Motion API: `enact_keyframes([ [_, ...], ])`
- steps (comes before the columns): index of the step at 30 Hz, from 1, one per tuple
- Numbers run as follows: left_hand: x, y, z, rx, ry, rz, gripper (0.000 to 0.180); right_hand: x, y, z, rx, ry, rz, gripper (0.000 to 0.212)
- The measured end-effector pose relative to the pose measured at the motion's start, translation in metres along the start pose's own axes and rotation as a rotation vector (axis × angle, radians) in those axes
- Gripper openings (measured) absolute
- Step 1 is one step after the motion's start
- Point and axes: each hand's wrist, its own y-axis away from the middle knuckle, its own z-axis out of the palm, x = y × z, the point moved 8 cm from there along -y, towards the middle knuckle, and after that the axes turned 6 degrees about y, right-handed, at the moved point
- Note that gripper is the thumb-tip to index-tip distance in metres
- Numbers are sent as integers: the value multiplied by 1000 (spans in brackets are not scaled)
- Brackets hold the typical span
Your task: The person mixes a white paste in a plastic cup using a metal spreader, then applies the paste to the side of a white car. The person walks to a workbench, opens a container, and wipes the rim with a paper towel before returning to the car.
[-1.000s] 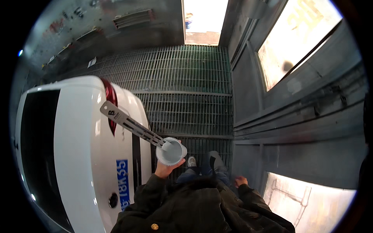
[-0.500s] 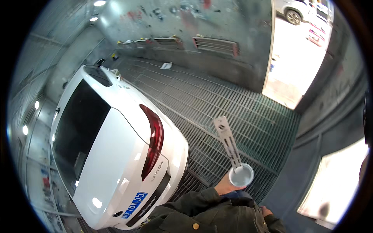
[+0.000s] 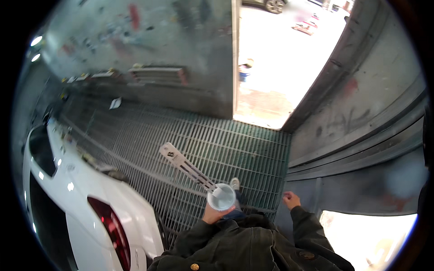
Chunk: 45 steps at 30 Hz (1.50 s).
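My left hand (image 3: 211, 215) is closed around a translucent plastic cup (image 3: 221, 202), held upright in front of my body. Pale liquid appears to be inside. A long, flat, light-coloured mixing stick (image 3: 187, 167) with slots along it stands in the cup, leaning out to the far left. My right hand (image 3: 291, 199) hangs out to the right near the dark wall panel, its fingers loosely bent and apart, with nothing visible in it.
A white car (image 3: 97, 194) with a red tail light stands at the left. Grated flooring (image 3: 176, 131) runs to a bright doorway (image 3: 271, 86) ahead. Beyond it are a bucket (image 3: 245, 72) and a parked car's wheel (image 3: 274, 5). A dark wall (image 3: 357, 131) rises on the right.
My view has turned right, so the car slides left and the doorway comes nearer the middle. The cup and stick stay in my left hand. My right hand has come out from beside my body.
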Motion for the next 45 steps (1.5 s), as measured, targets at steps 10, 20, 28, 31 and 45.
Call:
enact_keyframes([
  [10, 26, -305, 83, -259, -240, -155, 76, 145, 15, -24, 10, -233, 831, 36],
  [20, 17, -529, 184, -155, -222, 1, 70, 21, -354, -133, 10, -466, 363, 26],
  [28, 10, -680, 227, -139, 18, -197, 65, -131, -580, -266, 10, -168, 242, 26],
  [31, 15, -739, 218, -159, -42, -191, 63, -116, -637, -244, 3, -385, 189, 25],
  [45, 26, -1037, 179, 115, 113, -60, 61, -137, -856, -241, -76, -417, 510, 36],
])
